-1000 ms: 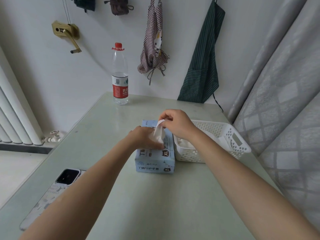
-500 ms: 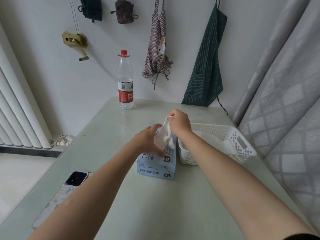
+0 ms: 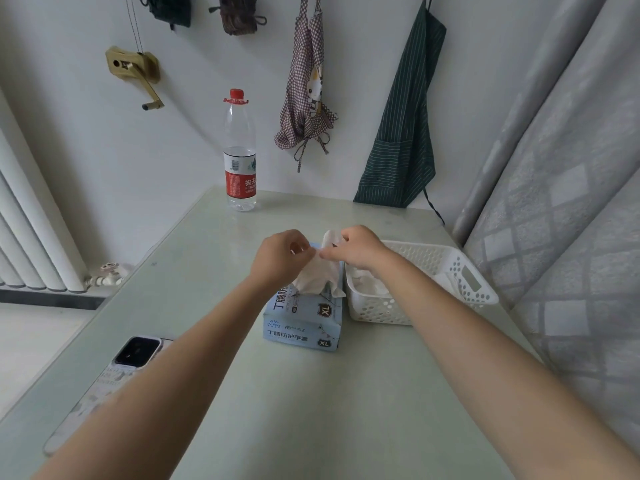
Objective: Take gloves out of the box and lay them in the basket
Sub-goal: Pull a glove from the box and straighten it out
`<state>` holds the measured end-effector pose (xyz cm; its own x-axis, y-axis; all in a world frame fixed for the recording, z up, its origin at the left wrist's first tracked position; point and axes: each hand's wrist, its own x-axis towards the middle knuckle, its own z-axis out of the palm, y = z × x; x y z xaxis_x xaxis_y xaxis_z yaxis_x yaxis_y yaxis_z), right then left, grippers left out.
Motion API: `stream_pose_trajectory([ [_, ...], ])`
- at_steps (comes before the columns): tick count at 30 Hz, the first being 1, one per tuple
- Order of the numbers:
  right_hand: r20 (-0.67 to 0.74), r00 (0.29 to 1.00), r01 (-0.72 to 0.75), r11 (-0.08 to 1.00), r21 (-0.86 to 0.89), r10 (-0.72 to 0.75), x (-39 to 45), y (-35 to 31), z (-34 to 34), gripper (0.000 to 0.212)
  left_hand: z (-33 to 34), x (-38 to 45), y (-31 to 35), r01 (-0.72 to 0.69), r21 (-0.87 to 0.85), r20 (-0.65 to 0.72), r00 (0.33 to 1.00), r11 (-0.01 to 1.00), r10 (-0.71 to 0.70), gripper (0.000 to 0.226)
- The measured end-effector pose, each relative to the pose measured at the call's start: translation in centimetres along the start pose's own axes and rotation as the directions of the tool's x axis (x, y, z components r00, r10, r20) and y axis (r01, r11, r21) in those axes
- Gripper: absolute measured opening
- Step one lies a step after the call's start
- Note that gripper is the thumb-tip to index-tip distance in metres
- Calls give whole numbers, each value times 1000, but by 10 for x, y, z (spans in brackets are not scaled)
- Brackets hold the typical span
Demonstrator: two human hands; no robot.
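Fingers of the left hand (image 3: 282, 259) and right hand (image 3: 358, 249) pinch a white glove (image 3: 317, 277) between them, just above the blue glove box (image 3: 304, 323) on the tabletop (image 3: 311, 410). The glove's lower end hangs at the box's opening. The white basket (image 3: 464, 289) stands touching the box's right side, with white gloves (image 3: 369, 284) lying inside.

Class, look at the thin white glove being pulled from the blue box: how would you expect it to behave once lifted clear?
The thin white glove is probably floppy: it hangs crumpled between the left hand and right hand. It likely weighs little, since fingertip pinches hold it. It may drag a neighbour out of the blue cardboard box, where more white material bunches.
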<state>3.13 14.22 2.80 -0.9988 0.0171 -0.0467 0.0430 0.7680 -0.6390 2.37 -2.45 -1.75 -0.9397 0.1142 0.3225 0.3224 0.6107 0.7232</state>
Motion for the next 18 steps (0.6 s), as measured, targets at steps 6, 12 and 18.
stream_pose_trajectory([
  [6, -132, 981, 153, 987, 50, -145, -5, -5, 5, 22, -2, -5, 4, 9, -107, 68, 998, 994, -2, 30],
  [12, -318, 932, 260, 932, 252, -174, -15, -22, -18, 21, 9, -8, -1, 117, 91, 252, 958, 989, -137, 58],
  [18, -376, 921, 213, 938, 273, -99, -9, -32, -53, 11, 9, -2, 4, 135, -44, 238, 964, 990, -120, 94],
])
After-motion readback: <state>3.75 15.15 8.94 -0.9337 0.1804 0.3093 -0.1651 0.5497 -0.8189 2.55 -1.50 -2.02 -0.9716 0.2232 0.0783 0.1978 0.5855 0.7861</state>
